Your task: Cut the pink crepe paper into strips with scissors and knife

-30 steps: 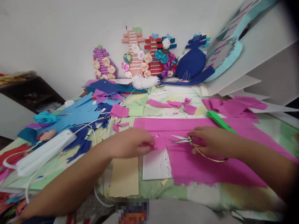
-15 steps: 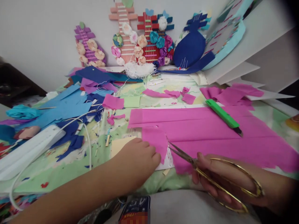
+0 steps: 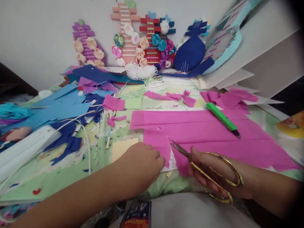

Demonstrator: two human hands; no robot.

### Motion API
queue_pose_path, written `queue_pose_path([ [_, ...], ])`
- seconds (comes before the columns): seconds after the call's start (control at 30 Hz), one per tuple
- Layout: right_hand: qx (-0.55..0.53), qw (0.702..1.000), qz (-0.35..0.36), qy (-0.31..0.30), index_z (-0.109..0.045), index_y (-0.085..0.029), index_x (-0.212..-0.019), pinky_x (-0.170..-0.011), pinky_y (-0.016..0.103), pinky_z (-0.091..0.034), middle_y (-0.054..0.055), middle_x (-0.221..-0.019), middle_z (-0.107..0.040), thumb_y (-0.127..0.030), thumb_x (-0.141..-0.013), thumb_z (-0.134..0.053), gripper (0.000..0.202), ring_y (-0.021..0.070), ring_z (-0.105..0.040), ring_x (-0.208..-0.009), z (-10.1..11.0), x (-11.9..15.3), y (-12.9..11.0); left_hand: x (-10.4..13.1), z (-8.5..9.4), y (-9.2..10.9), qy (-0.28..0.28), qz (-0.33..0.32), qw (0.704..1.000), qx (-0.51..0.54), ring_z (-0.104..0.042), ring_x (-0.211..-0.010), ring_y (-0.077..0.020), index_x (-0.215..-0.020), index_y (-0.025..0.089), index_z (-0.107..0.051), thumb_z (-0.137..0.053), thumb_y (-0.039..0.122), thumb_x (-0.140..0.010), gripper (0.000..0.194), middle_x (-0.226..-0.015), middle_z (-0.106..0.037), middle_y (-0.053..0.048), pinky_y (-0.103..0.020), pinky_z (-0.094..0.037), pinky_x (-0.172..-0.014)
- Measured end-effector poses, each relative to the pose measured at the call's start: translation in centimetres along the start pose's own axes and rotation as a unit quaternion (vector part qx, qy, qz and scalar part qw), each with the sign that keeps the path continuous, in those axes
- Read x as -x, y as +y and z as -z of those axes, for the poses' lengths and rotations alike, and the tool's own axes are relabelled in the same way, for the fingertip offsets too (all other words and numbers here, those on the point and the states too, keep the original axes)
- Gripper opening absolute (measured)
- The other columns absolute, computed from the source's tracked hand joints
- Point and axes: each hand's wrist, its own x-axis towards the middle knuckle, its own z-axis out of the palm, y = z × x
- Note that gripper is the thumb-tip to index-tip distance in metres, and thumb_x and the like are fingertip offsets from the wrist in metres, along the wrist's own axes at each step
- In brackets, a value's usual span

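A large sheet of pink crepe paper point(image 3: 201, 129) lies in front of me on a white backing, with a jagged slit running in from its near edge. My left hand point(image 3: 142, 166) is closed at that near edge, left of the slit, on the pink paper; its fingertips are mostly hidden. In my right hand point(image 3: 209, 177) are gold-handled scissors point(image 3: 181, 147), their blades slightly parted and pointing left at the top of the slit. A green utility knife point(image 3: 223, 117) rests across the paper's far right part.
Guitar-shaped decorations with paper flowers point(image 3: 129, 41) lean on the wall. To the left are blue paper sheets point(image 3: 59, 106), a white power strip point(image 3: 30, 147) and its cable. Pink scraps point(image 3: 166, 95) lie behind the sheet; white boards point(image 3: 237, 57) stand at right.
The scissors' handles and my right hand have shifted left; the blade tips stay near the slit. My left hand is almost unmoved, and the view has turned slightly.
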Motion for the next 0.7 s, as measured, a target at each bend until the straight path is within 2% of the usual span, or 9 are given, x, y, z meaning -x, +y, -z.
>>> queue_pose_path([
  [0.17, 0.034, 0.999, 0.011, 0.004, -0.048, -0.013, -0.053, -0.027, 0.013, -0.022, -0.003, -0.032, -0.038, -0.069, -0.070, -0.036, 0.060, 0.0025, -0.029, -0.024, -0.46, -0.09, -0.33, 0.25, 0.33, -0.11, 0.001, 0.013, 1.000, 0.014, -0.049, -0.058, -0.0179, -0.070, 0.018, -0.050, -0.044, 0.021, -0.079, 0.012, -0.065, -0.054, -0.002, -0.031, -0.034, -0.051],
  [0.37, 0.070, 0.997, -0.008, 0.040, -0.043, -0.015, -0.050, -0.026, 0.013, -0.020, -0.005, -0.030, -0.032, -0.071, -0.068, -0.035, 0.060, 0.0023, -0.027, -0.024, -0.67, -0.01, -0.19, 0.53, 0.57, -0.23, 0.002, 0.019, 1.000, 0.023, -0.049, -0.058, -0.0170, -0.071, 0.018, -0.050, -0.043, 0.022, -0.080, 0.012, -0.066, -0.053, -0.002, -0.030, -0.033, -0.052],
  [0.57, -0.009, 1.000, -0.008, 0.029, -0.044, -0.016, -0.056, -0.026, 0.013, -0.016, -0.006, -0.032, -0.031, -0.069, -0.069, -0.037, 0.055, 0.0024, -0.024, -0.025, -0.14, -0.25, 0.32, 0.46, 0.57, -0.47, 0.010, 0.020, 0.999, 0.024, -0.049, -0.059, -0.0181, -0.072, 0.019, -0.051, -0.042, 0.022, -0.081, 0.013, -0.067, -0.054, -0.002, -0.031, -0.035, -0.053],
  [0.7, -0.043, 0.998, 0.035, -0.004, -0.042, -0.016, -0.054, -0.027, 0.015, -0.018, -0.006, -0.033, -0.031, -0.074, -0.065, -0.037, 0.059, 0.0030, -0.024, -0.026, 0.05, -0.23, 0.26, 0.51, 0.43, -0.61, 0.029, 0.022, 0.999, 0.035, -0.050, -0.061, -0.0174, -0.073, 0.018, -0.054, -0.040, 0.021, -0.082, 0.017, -0.066, -0.054, -0.002, -0.031, -0.035, -0.055],
])
